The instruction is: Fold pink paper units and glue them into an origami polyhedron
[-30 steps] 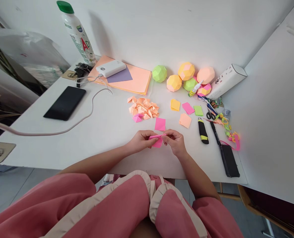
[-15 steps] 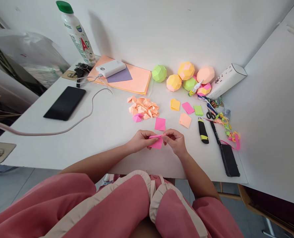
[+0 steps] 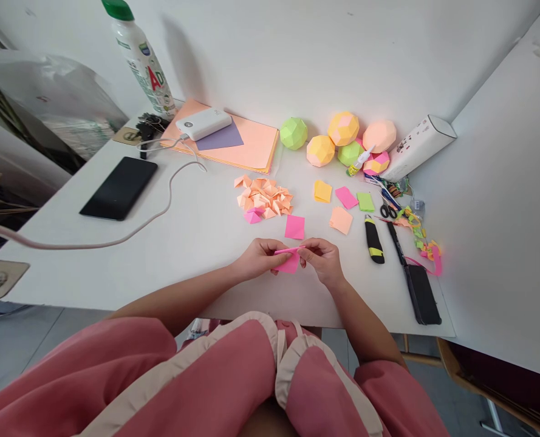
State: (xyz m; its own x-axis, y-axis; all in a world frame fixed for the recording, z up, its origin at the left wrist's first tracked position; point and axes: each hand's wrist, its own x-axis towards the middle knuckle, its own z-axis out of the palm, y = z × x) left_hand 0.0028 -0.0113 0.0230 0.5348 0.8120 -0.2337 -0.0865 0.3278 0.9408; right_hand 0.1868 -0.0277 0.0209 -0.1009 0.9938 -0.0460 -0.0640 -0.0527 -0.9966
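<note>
Between my two hands is a small pink paper (image 3: pixel 288 262) with a fold along its upper edge. My left hand (image 3: pixel 261 259) pinches its left side, thumb on top. At the paper's upper right corner, my right hand (image 3: pixel 321 258) grips the folded edge between thumb and fingers. Just beyond my hands a flat pink square (image 3: pixel 294 227) lies on the white table (image 3: pixel 197 243). A heap of folded peach pieces (image 3: pixel 267 197) is behind it, with a folded pink piece (image 3: pixel 253 215) at its front left.
Small yellow (image 3: pixel 322 192), pink, green and peach paper stacks lie to the right, near a cutter (image 3: pixel 374 240), scissors (image 3: pixel 388 211) and a black case (image 3: pixel 422 294). Several paper balls (image 3: pixel 293 133) line the wall. A phone (image 3: pixel 119 188), cable and bottle (image 3: pixel 144 67) are left.
</note>
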